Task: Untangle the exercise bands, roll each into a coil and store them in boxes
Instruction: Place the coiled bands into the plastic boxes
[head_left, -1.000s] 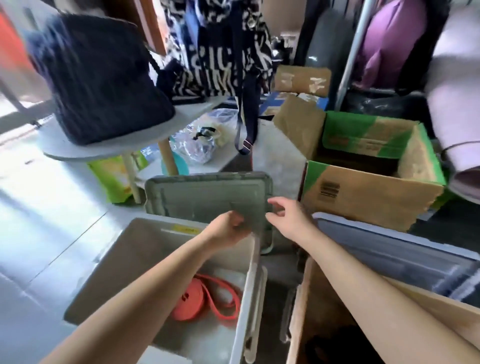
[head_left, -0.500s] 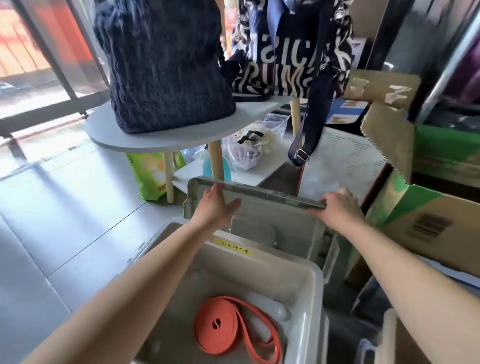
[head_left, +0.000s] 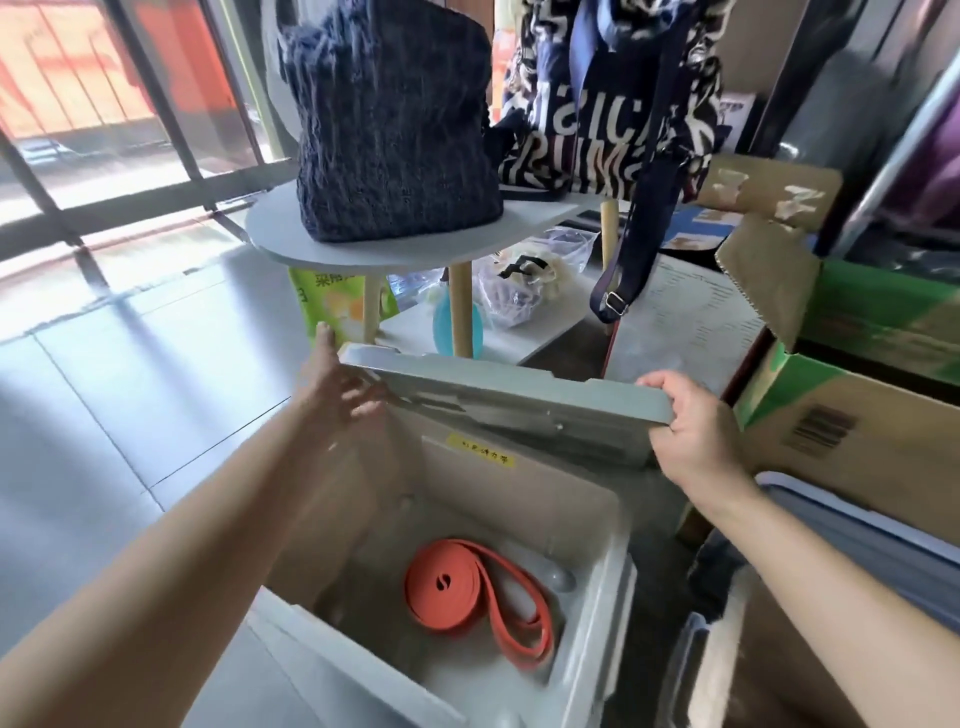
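Your right hand grasps the lid at its right end, your left hand at its left, over the box holding a coiled orange band.

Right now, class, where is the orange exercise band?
In the head view, lower centre: the orange exercise band lies loosely coiled on the bottom of the open grey storage box, in front of the tilted lid.
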